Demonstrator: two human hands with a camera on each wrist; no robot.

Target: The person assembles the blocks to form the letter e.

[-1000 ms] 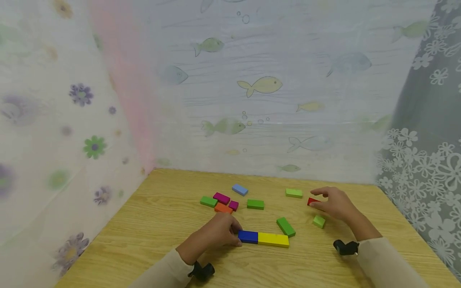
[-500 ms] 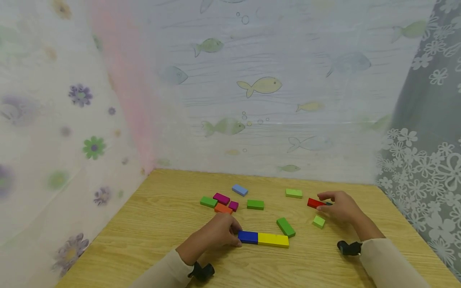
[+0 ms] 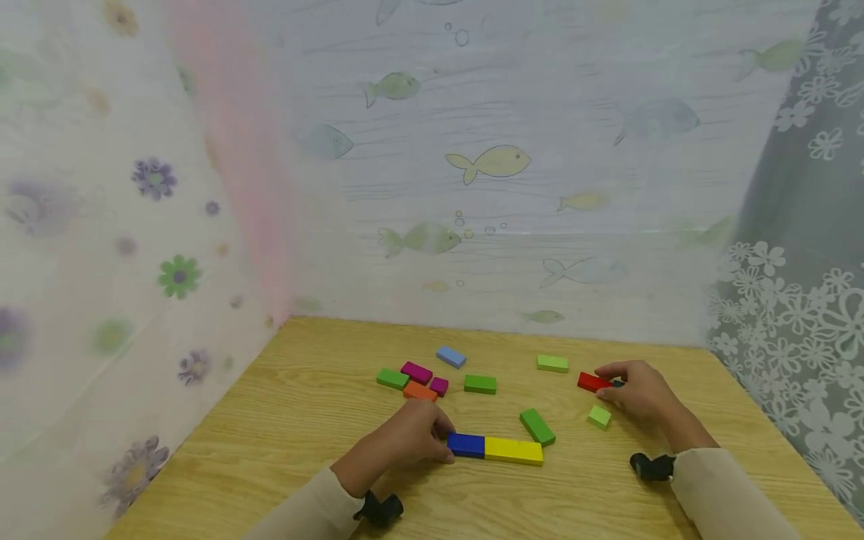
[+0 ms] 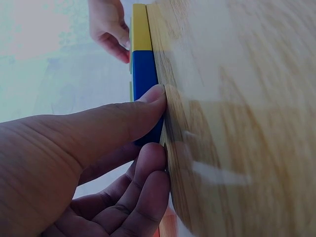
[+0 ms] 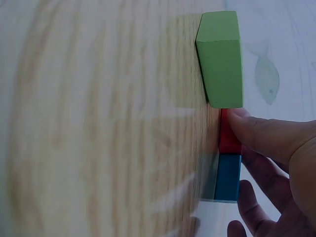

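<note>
In the head view, the left hand pinches the left end of the blue block, which meets the yellow block end to end on the worktop, while the right hand keeps a narrow grip on the red block, beyond the small light green block. The left wrist view shows the left thumb against the blue block. In the right wrist view, the right thumb touches the red block, whose end meets the teal block.

Plain beige sleeves and two small black wrist devices
</note>
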